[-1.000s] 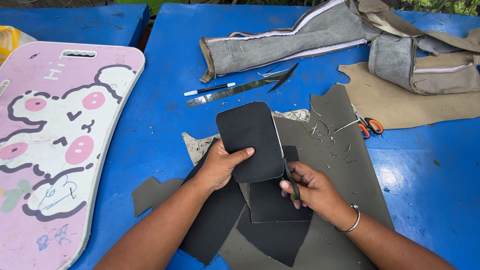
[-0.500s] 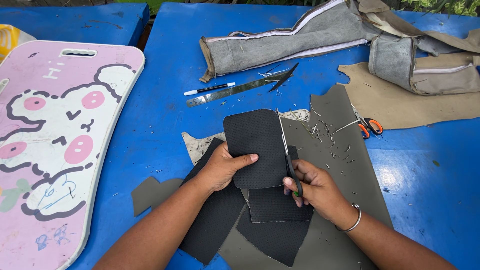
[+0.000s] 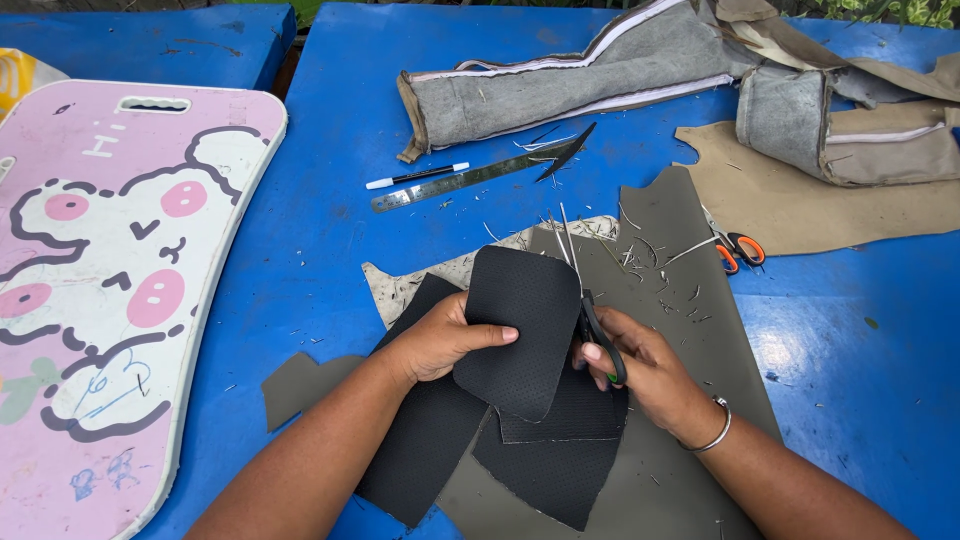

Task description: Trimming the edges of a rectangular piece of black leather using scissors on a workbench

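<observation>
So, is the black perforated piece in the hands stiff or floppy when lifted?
Probably semi-flexible: the black perforated piece holds its curved shape above the table while the left hand grips one edge. It looks thin, so likely light. Its matte surface probably resists slipping.

A single head-worn view looks steeply down and forward from the person's own position onto a blue table (image 3: 330, 180), close enough that both forearms enter from the bottom edge and the left hand (image 3: 440, 340) and right hand (image 3: 640, 365) sit just below centre; the table's far edge runs along the top, with no second view sharing anything
</observation>
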